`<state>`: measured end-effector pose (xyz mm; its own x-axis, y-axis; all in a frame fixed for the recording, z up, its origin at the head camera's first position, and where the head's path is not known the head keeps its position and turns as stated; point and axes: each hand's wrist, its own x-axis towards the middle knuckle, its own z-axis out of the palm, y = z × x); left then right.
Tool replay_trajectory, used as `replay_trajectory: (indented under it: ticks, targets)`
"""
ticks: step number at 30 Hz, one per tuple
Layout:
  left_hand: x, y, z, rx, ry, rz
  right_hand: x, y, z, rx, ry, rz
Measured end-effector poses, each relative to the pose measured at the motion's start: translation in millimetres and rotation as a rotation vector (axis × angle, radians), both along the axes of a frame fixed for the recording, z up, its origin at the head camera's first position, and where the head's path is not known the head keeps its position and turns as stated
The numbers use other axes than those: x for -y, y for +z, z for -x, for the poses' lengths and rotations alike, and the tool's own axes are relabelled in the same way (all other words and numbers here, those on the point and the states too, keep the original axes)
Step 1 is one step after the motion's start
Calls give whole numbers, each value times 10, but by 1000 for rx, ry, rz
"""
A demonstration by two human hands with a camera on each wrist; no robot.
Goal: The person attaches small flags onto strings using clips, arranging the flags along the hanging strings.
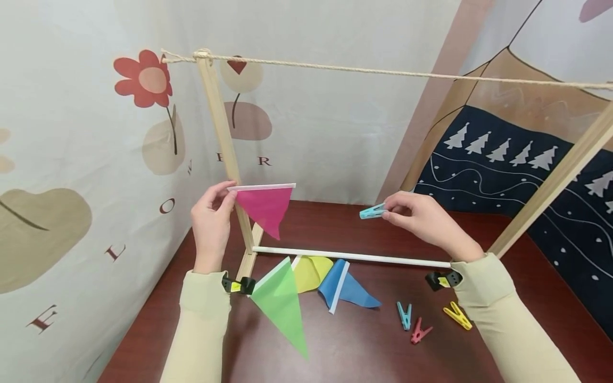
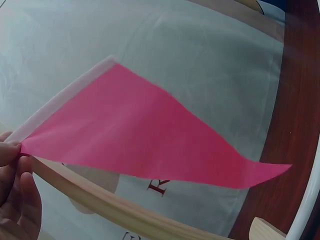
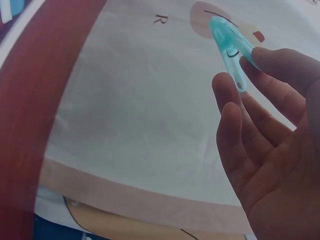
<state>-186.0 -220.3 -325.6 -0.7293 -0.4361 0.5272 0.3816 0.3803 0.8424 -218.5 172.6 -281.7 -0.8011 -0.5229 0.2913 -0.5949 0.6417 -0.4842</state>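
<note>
My left hand (image 1: 213, 223) pinches a pink pennant (image 1: 266, 208) by the left end of its white top strip, and the cloth hangs point down. In the left wrist view the pink pennant (image 2: 135, 125) spreads out from the fingertips. My right hand (image 1: 426, 221) holds a light blue clothespin (image 1: 372, 211) between thumb and fingers, its nose pointing left. That clothespin (image 3: 231, 47) shows in the right wrist view, with the thumb on one handle. Both hands are well below the rope (image 1: 335, 67), which runs from the left wooden post (image 1: 220, 122) toward the right post (image 1: 557, 181).
On the dark red table (image 1: 354, 351) lie a green pennant (image 1: 286, 303), a yellow pennant (image 1: 311, 272) and a blue pennant (image 1: 351, 290). To their right are a blue clothespin (image 1: 404, 316), a red clothespin (image 1: 420, 332) and a yellow clothespin (image 1: 457, 316). A white rod (image 1: 349, 256) spans between the posts.
</note>
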Motion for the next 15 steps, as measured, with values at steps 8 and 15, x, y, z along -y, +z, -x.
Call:
replay_trajectory:
  ticks: [8,15]
  targets:
    - [-24,131,-68,-16,-38,-26,-5,222,53,-51,-9,-31]
    - [-175,289,-171,-54,-101,-87,-46,394,63,-99,-12,-53]
